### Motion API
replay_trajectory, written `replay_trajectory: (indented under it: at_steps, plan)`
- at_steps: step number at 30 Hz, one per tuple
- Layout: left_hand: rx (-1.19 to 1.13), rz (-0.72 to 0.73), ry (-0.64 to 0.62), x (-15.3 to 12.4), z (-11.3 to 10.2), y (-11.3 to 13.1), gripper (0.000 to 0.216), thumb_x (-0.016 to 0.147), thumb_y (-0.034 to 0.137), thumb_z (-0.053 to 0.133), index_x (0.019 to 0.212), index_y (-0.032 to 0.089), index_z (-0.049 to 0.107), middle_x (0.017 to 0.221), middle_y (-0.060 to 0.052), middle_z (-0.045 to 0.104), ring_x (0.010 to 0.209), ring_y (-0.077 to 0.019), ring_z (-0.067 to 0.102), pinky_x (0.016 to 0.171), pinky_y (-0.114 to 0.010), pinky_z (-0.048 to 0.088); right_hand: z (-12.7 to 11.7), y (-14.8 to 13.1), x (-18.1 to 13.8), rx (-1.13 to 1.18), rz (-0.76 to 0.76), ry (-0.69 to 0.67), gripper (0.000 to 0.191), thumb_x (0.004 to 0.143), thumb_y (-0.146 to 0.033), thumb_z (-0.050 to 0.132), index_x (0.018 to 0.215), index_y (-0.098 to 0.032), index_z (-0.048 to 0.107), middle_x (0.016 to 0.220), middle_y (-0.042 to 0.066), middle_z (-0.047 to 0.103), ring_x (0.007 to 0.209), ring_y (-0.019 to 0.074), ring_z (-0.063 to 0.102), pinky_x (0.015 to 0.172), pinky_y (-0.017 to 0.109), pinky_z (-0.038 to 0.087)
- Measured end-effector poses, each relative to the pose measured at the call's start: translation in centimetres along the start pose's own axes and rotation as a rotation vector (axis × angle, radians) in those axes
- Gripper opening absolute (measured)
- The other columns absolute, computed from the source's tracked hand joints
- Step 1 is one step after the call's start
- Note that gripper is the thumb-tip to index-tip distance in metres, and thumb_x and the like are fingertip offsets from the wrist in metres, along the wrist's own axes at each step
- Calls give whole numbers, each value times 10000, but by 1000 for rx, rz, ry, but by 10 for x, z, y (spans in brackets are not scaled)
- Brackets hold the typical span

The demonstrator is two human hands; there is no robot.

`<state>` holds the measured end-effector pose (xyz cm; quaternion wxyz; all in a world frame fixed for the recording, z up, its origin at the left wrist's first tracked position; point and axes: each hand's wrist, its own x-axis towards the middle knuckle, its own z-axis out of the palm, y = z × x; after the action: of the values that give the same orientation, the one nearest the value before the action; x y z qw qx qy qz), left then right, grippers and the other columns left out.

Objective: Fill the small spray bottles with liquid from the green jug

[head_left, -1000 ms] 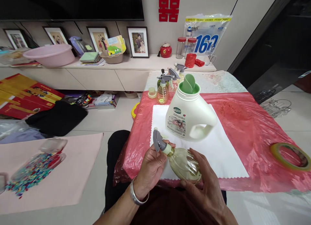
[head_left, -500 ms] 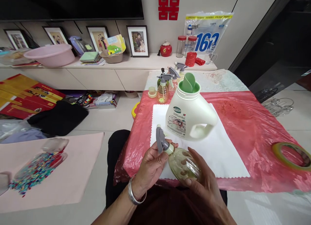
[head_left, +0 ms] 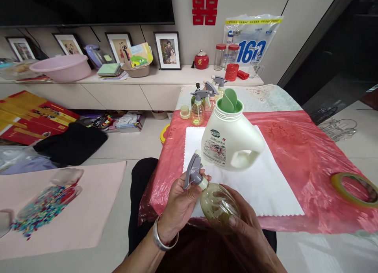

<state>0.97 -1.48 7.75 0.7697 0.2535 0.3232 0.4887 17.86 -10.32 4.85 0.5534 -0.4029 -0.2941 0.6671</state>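
Observation:
A clear, greenish spray bottle [head_left: 217, 202] with a grey trigger head is held tilted between both hands, over the table's near edge. My left hand [head_left: 180, 202], with a silver bangle at the wrist, pinches the pale collar just below the trigger. Around the lower body of the bottle wraps my right hand [head_left: 246, 216]. Just beyond stands a big white detergent jug [head_left: 233, 141], uncapped, with a green spout in its mouth. It rests upright on a white cloth [head_left: 274, 190]. Whether the bottle holds any liquid I cannot tell.
Several other spray bottles [head_left: 197, 112] and a small pale cap [head_left: 185, 111] stand at the table's back left. A tape roll [head_left: 356, 189] lies right on the red plastic cover [head_left: 295, 147]. On the left, colourful beads [head_left: 41, 212] cover part of a pink mat [head_left: 97, 202].
The spray bottle has shifted slightly left and towards me with both hands, and its trigger head has turned. The jug and the other things have stayed put.

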Motion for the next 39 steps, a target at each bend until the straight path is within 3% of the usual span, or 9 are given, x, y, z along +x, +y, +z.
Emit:
replay_trajectory:
  at_steps: [5,9,16,25,30,32,35,39]
  plan:
    - [51,22,-55,-2,3,1,366,707,393,882,998,209,762,1010,-69,759,1065,-249,672,1022,-406,460,2,4,-2,22,-8,60,668,751,-402,771,1369,-286,547,1389,112,601,1265,348,570,1000,498,519]
    - [21,32,0,-3,6,-1,424,638,381,927,998,226,765,1051,-51,744,1143,-261,646,1046,-387,446,5,4,-2,0,-26,70,698,746,-426,773,1381,-275,527,1395,126,594,1282,355,557,1009,513,510]
    - [52,-14,51,-2,5,5,383,566,318,967,875,194,777,879,-14,708,830,-163,647,865,-328,497,4,4,1,25,-24,-11,626,767,-407,752,1354,-303,558,1391,81,603,1288,319,554,1044,467,489]
    - [112,43,-57,3,4,11,388,665,349,910,958,169,731,908,-51,722,862,-171,642,806,-283,481,12,1,4,171,33,-91,624,776,-446,728,1355,-269,578,1374,104,608,1284,333,546,1043,467,471]
    - [145,76,-7,-3,7,9,428,698,375,887,1037,190,702,998,-48,718,948,-184,654,866,-305,490,12,4,4,68,14,21,628,765,-449,750,1346,-288,574,1399,96,591,1280,324,544,1061,447,452]
    - [156,82,18,-7,9,8,372,696,359,890,981,197,712,973,-36,721,977,-200,665,888,-322,497,11,7,3,-14,10,60,671,746,-445,779,1361,-303,551,1419,91,572,1279,327,542,1053,447,457]
    - [172,76,14,-9,11,8,299,681,345,899,863,178,730,916,-41,736,1038,-251,682,960,-381,497,9,7,3,-64,24,60,728,718,-467,798,1373,-295,529,1413,99,569,1282,343,535,1043,458,460]
    - [149,26,-31,-8,9,10,347,679,317,897,957,183,737,972,-71,761,1136,-326,677,1056,-501,461,7,5,2,-24,26,11,704,724,-456,794,1360,-292,539,1344,99,619,1222,328,583,1029,449,465]
